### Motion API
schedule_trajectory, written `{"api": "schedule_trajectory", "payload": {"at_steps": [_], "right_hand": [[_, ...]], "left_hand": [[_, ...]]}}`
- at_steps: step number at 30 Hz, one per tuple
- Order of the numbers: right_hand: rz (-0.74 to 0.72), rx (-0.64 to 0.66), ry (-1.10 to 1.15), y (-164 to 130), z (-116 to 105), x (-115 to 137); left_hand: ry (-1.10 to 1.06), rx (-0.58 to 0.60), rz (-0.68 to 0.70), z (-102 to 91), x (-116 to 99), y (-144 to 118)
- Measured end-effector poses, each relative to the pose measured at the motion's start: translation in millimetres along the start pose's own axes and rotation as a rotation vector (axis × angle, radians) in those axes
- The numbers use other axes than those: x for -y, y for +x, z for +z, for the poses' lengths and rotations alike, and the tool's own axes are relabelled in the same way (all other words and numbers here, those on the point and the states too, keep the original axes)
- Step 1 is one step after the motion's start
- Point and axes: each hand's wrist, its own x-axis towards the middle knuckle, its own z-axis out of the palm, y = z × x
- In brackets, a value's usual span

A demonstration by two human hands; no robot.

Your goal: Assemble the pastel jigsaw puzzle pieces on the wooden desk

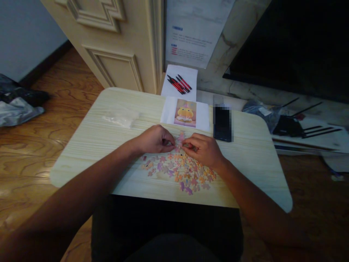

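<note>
Head view looks down on both forearms reaching in from the lower corners and meeting over the pale wooden counter (245,171). Left hand (154,140) is curled, fingertips pinched on small joined puzzle pieces (180,140); right hand (204,149) is curled too, fingers pinched on the same cluster from the other side. Loose puzzle pieces (181,171) lie scattered just below the hands. Beyond them sit a reference picture (185,112) and a dark phone (222,123).
</note>
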Motion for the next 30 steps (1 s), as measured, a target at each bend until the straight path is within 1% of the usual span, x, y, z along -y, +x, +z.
{"api": "schedule_trajectory", "payload": {"at_steps": [8,14,23,30], "right_hand": [[0.003,-0.003,0.007,0.0,0.1,-0.1],[0.006,0.000,0.022,0.2,-1.1,1.6],[-0.006,0.011,0.025,0.1,-3.2,-0.8],[-0.020,0.036,0.028,-0.7,-8.1,-3.5]], "left_hand": [[0.017,-0.092,0.009,-0.4,-3.0,-0.8],[0.061,-0.083,0.017,-1.7,-1.3,-1.0],[0.051,-0.055,-0.007,-0.8,3.8,0.9],[0.053,-0.074,-0.031,-3.7,3.8,0.7]]}}
